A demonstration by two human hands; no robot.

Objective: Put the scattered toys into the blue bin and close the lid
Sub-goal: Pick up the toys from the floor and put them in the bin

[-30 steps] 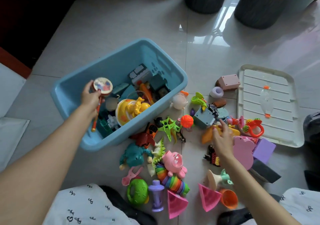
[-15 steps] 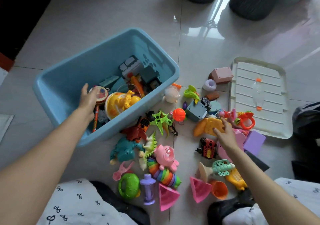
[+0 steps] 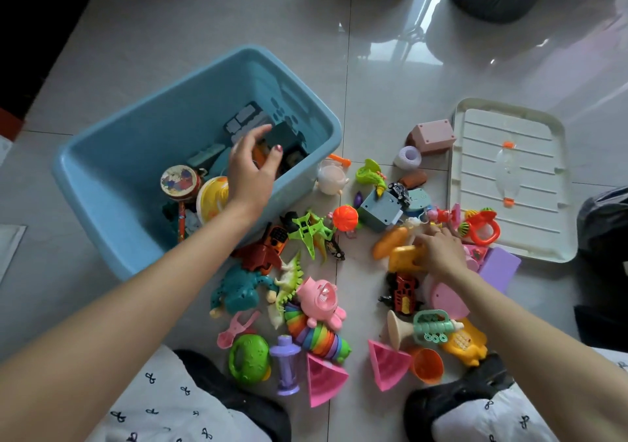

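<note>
The blue bin (image 3: 112, 169) stands on the tiled floor (image 3: 390, 115), lid off, already holding toys. A rattle drum (image 3: 179, 183) with a picture face lies inside it, just left of the left hand's fingers (image 3: 249, 140), beside a yellow-and-white round toy (image 3: 212, 197) under the wrist. The left hand (image 3: 251, 169) hovers over the bin's right part, fingers spread and relaxed, holding nothing; dark blocks lie just beyond the fingertips. Below and right of that hand, scattered toys lie outside the bin: a green toy plane (image 3: 311, 231), a teal dinosaur (image 3: 238, 288), a pink pig (image 3: 321, 300) on a rainbow slinky (image 3: 316, 333), and an orange ball (image 3: 345, 217). The right hand (image 3: 441, 251) rests palm-down in the pile, its fingers curled on a yellow toy (image 3: 402, 258). Just left of those fingers lies an orange bread-shaped toy (image 3: 389, 241); beyond them, a grey-blue box (image 3: 380, 212). The white lid (image 3: 557, 135) lies flat on the floor to the right of the hand, with a red ring rattle (image 3: 484, 229) at its near edge.
</note>
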